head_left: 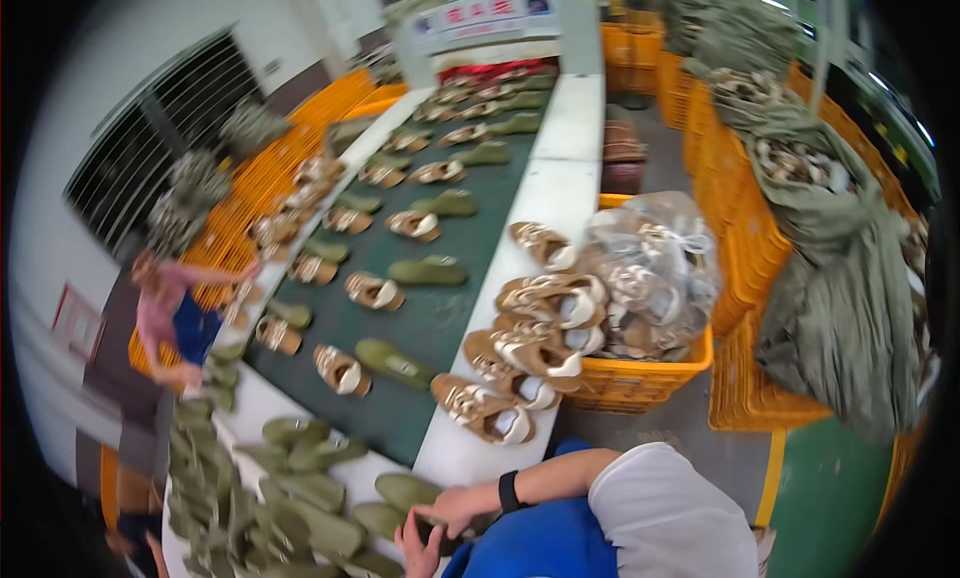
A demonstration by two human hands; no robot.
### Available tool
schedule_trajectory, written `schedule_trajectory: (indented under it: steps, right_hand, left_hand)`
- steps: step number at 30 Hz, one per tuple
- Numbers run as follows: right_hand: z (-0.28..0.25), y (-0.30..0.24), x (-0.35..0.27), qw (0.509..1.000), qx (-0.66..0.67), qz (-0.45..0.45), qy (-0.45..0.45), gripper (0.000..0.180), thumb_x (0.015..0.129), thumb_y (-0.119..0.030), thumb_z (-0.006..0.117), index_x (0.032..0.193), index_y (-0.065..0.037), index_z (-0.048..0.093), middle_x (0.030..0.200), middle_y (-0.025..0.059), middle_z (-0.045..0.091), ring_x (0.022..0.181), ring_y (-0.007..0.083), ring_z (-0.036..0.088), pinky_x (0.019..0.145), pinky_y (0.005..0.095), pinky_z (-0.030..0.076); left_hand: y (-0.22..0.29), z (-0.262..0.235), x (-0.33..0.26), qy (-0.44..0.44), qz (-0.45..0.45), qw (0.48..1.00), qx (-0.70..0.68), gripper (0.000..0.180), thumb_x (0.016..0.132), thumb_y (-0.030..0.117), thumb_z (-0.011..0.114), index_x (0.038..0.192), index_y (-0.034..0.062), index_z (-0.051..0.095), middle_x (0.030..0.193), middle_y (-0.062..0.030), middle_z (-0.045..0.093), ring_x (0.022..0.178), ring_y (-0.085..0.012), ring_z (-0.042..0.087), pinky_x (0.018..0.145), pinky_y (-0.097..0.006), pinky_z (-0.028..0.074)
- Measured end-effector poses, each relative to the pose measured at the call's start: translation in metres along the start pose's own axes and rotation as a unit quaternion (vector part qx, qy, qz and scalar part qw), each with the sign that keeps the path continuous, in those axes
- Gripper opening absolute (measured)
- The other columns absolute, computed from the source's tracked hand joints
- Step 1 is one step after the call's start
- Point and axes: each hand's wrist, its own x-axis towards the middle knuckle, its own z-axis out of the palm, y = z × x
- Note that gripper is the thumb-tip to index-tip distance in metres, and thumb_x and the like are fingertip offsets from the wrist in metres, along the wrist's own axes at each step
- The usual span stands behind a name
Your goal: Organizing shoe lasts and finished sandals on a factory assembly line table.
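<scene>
My right hand (pixel 456 508), with a black band on its wrist, is closed on an olive-green insole (pixel 483 524) at the table's near edge. My left hand (pixel 420 550) grips the same insole from below left, thumb and fingers bent around it. Most of this insole is hidden by my hands and blue apron. Close beside my hands lie loose olive insoles (pixel 408 490), part of a heap (pixel 310 490) spreading left over the white tabletop. Ahead, a dark green conveyor belt (pixel 340 418) carries brown-and-cream sneakers (pixel 341 370) alternating with olive insoles (pixel 393 363).
Sneakers (pixel 484 408) are piled on the white right ledge. An orange crate (pixel 640 383) holds bagged shoes (pixel 650 268). Stacked orange crates (pixel 735 228) stand farther right under grey-green cloths. Across the belt is a co-worker in pink (pixel 165 313). The belt runs into a white machine (pixel 495 28).
</scene>
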Motion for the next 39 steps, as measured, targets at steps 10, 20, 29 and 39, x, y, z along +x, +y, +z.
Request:
schedule_trajectory:
  steps: [10, 20, 29, 39]
  right_hand:
    - [-0.007, -0.003, -0.01, 0.998, 0.025, 0.049, -0.008, 0.093, 0.061, -0.022, 0.061, 0.14, -0.008, 0.014, 0.076, 0.0194, 0.061, 0.07, 0.0365, 0.06, 0.061, 0.0417, 0.047]
    - [-0.01, -0.004, -0.011, 0.998, 0.013, 0.058, -0.017, 0.094, 0.064, -0.025, 0.061, 0.142, -0.012, 0.011, 0.075, 0.021, 0.062, 0.068, 0.0369, 0.06, 0.059, 0.0423, 0.047]
    - [-0.008, -0.004, -0.007, 0.998, 0.011, 0.054, -0.033, 0.094, 0.065, -0.027, 0.061, 0.142, -0.012, 0.009, 0.073, 0.0201, 0.061, 0.067, 0.0365, 0.06, 0.058, 0.0415, 0.047]
    - [0.002, 0.009, 0.0, 0.998, 0.014, 0.052, -0.024, 0.094, 0.066, -0.027, 0.061, 0.142, -0.012, 0.008, 0.073, 0.0201, 0.061, 0.067, 0.0358, 0.06, 0.059, 0.0409, 0.047]
  left_hand:
    - [0.031, -0.018, 0.024, -0.056, -0.143, 0.986, 0.064, 0.067, 0.075, 0.048, 0.065, 0.125, 0.0068, 0.048, 0.116, -0.0242, 0.052, 0.111, -0.0384, 0.046, 0.091, -0.044, 0.04]
    - [0.042, -0.019, 0.019, -0.066, -0.125, 0.983, 0.116, 0.072, 0.07, 0.052, 0.067, 0.125, 0.0094, 0.047, 0.115, -0.0259, 0.052, 0.11, -0.0406, 0.047, 0.091, -0.046, 0.04]
    - [0.025, -0.011, 0.014, -0.03, -0.089, 0.99, 0.105, 0.075, 0.067, 0.053, 0.07, 0.124, 0.0109, 0.048, 0.111, -0.0255, 0.054, 0.106, -0.0413, 0.047, 0.09, -0.047, 0.039]
    - [0.027, -0.009, 0.019, -0.03, -0.092, 0.991, 0.095, 0.071, 0.067, 0.051, 0.07, 0.122, 0.0111, 0.05, 0.107, -0.0239, 0.056, 0.107, -0.0406, 0.046, 0.092, -0.045, 0.038]
